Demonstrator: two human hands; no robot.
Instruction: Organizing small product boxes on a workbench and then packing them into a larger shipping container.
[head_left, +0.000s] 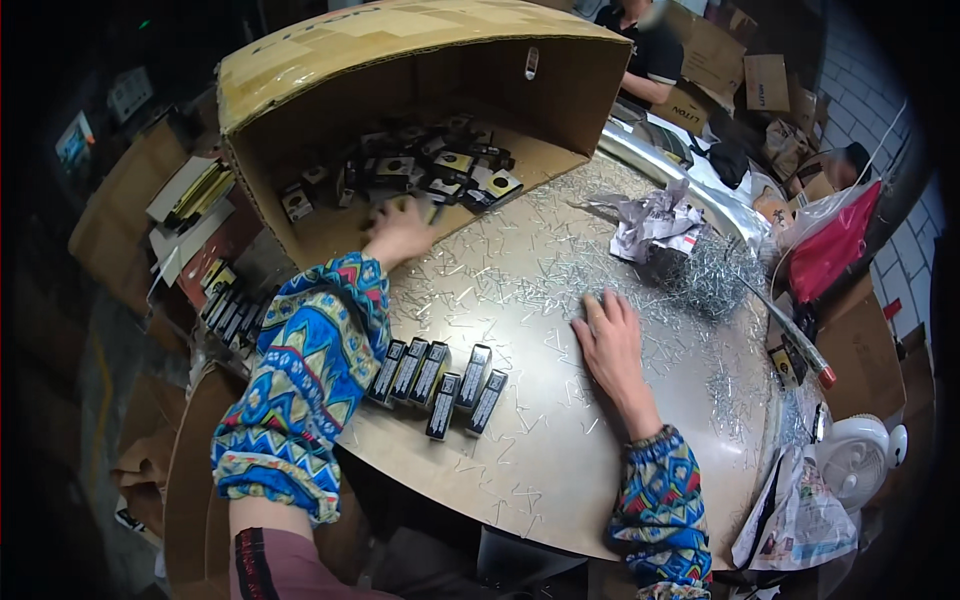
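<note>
My left hand [402, 232] reaches into the mouth of a large cardboard carton [420, 60] lying on its side. Small black and yellow boxes [452, 163] lie in a jumbled heap inside it. That hand is smeared by motion, its fingertips at the near edge of the heap; whether it grips a box is unclear. On the metal tabletop, my right hand [612, 348] lies flat, fingers stretched, beside scattered thin bent wire pieces [520, 290]. Between my forearms, several of the same small boxes [445, 405] stand upright on the table, some side by side.
Right of centre sit a dense pile of bent wires [710, 280] and crumpled paper [655, 220]. A white fan [855, 460] and a plastic bag [800, 515] are at the right edge. More small boxes [232, 315] are stacked left. Another person [650, 60] is behind the carton.
</note>
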